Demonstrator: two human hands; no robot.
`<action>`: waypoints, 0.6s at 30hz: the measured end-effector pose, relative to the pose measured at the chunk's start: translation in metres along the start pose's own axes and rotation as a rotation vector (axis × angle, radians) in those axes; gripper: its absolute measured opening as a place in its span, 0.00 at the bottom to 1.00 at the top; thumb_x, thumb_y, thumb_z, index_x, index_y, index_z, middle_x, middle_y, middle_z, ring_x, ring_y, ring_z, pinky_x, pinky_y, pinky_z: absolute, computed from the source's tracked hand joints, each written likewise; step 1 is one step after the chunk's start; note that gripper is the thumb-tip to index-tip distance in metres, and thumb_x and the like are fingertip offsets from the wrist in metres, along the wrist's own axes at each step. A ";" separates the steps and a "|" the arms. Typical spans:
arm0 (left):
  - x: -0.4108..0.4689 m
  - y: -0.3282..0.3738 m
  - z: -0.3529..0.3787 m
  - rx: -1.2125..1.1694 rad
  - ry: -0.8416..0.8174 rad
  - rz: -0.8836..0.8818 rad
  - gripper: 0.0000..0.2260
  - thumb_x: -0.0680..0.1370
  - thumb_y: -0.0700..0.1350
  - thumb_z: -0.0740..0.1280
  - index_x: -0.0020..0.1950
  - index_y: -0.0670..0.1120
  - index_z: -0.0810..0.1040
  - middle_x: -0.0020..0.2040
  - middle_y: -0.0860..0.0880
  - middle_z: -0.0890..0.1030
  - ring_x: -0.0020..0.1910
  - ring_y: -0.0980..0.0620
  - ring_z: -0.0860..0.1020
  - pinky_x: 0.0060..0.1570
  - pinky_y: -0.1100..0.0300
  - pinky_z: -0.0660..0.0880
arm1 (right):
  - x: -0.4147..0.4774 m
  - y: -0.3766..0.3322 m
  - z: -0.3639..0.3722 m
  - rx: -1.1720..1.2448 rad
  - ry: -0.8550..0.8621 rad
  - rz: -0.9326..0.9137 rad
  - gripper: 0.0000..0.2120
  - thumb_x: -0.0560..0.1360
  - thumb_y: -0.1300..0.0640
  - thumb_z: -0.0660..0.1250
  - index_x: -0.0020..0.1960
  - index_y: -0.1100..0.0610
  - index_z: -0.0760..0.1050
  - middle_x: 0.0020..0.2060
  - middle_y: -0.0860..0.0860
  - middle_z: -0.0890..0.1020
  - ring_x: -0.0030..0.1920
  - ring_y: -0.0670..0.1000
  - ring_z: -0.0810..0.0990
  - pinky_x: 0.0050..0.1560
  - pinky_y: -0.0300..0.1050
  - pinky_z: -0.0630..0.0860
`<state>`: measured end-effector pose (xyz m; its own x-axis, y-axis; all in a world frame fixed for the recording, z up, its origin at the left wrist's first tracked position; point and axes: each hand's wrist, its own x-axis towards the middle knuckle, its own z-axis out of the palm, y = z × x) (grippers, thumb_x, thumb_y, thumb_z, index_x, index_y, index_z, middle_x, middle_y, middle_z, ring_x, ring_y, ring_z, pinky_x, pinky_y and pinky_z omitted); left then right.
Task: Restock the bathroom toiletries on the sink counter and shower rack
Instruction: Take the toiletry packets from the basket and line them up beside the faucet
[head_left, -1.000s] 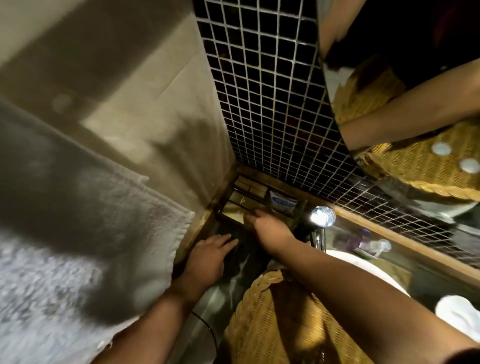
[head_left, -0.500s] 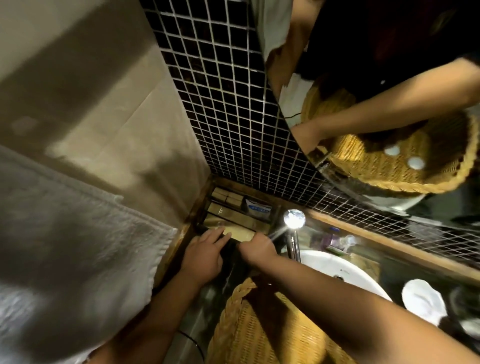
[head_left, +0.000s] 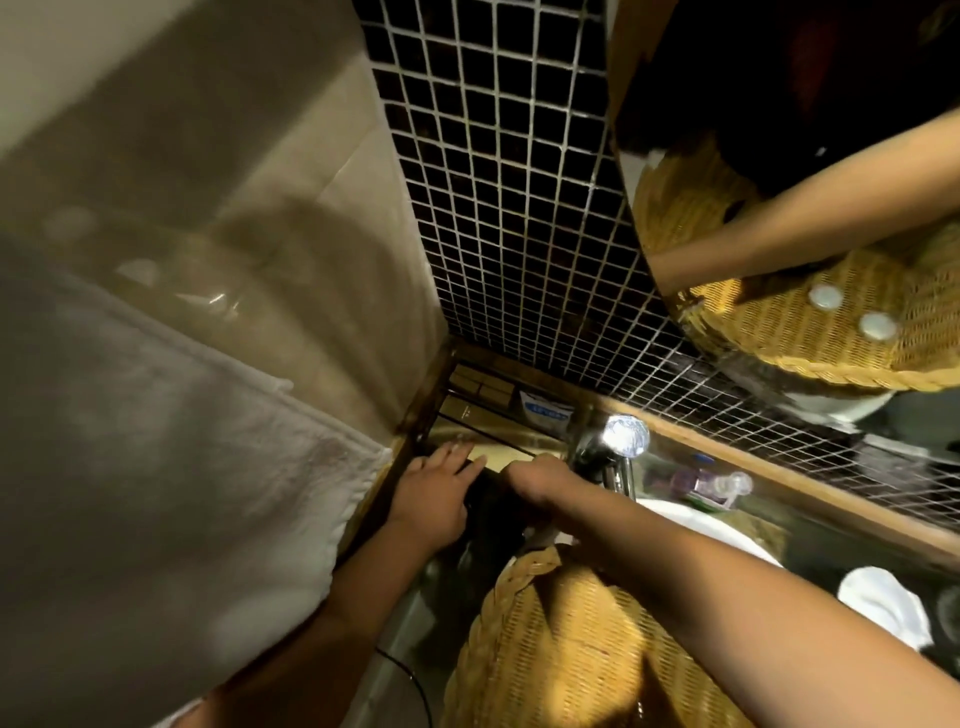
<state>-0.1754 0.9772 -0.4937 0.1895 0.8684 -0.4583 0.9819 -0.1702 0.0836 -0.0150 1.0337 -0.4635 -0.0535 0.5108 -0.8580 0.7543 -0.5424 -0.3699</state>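
Note:
A wooden toiletry tray (head_left: 441, 384) sits in the counter's back left corner under the dark mosaic wall. It holds flat beige boxes (head_left: 480, 387) and a white and blue packet (head_left: 546, 414). My left hand (head_left: 434, 491) lies flat at the tray's front edge, fingers stretched onto a beige box (head_left: 496, 457). My right hand (head_left: 535, 480) is beside it at the same edge with its fingers curled under; what they touch is hidden. A wicker basket (head_left: 561, 654) stands below my right forearm.
A chrome tap (head_left: 621, 441) rises just right of my right hand, over a white basin (head_left: 701, 525). A small purple bottle (head_left: 698, 480) lies behind the basin. A white towel (head_left: 156, 457) hangs at left. A rolled white cloth (head_left: 883, 605) lies at right. A mirror (head_left: 805, 182) reflects the basket.
My right hand has drawn back from deep in the tray to its front edge. My left hand has moved forward from the counter to the tray's front.

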 end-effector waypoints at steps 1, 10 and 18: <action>-0.001 0.000 0.000 0.002 -0.005 -0.003 0.33 0.78 0.48 0.63 0.81 0.55 0.53 0.81 0.50 0.53 0.79 0.48 0.52 0.73 0.49 0.58 | -0.003 -0.002 -0.001 -0.130 0.037 -0.043 0.12 0.74 0.49 0.63 0.39 0.57 0.72 0.42 0.56 0.80 0.42 0.55 0.81 0.38 0.46 0.78; -0.003 0.001 0.009 0.008 -0.028 -0.033 0.37 0.78 0.47 0.63 0.81 0.57 0.46 0.82 0.51 0.47 0.80 0.48 0.46 0.76 0.48 0.54 | -0.016 0.011 0.020 -0.788 0.166 -0.443 0.40 0.79 0.42 0.56 0.80 0.58 0.41 0.80 0.55 0.41 0.79 0.53 0.38 0.77 0.52 0.38; -0.007 -0.001 0.018 -0.050 -0.034 -0.032 0.40 0.77 0.43 0.64 0.81 0.57 0.42 0.82 0.53 0.41 0.80 0.49 0.40 0.76 0.50 0.52 | -0.004 0.017 0.022 -0.768 -0.024 -0.245 0.39 0.81 0.37 0.50 0.80 0.60 0.40 0.80 0.55 0.40 0.79 0.54 0.39 0.78 0.53 0.40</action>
<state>-0.1776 0.9629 -0.5068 0.1587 0.8566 -0.4909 0.9866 -0.1184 0.1123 -0.0163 1.0076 -0.4744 -0.2829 0.5367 -0.7949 0.9580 0.1979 -0.2074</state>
